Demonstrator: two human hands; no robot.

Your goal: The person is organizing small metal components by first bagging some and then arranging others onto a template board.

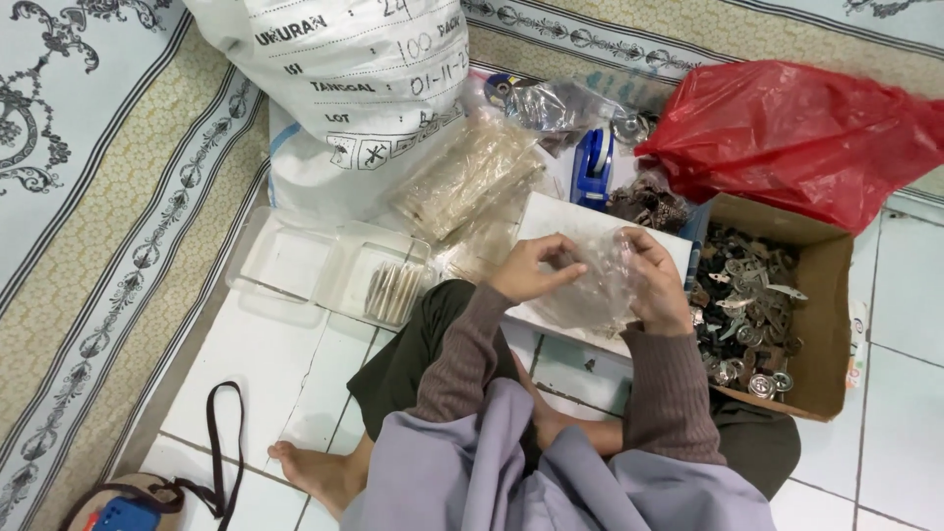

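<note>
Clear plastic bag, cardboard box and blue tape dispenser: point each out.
clear plastic bag (598,285), head view, its crinkled middle.
cardboard box (831,324), head view, its right wall.
blue tape dispenser (593,165), head view, its body.

**Floor and what lies on it**

White tiled floor (265,374), partly covered at left and far side by a patterned carpet (118,197) in pale blue and beige. Far centre: large white sack (344,88), with a bundle of clear packets (472,177) leaning at its base. Left of centre: clear plastic tray (295,265) holding a few thin sticks. Right: open cardboard box (821,324) of small metal parts, red plastic bag (796,133) behind it. Blue tape dispenser (593,167) far centre. Near left corner: strapped pouch (138,497).
</note>
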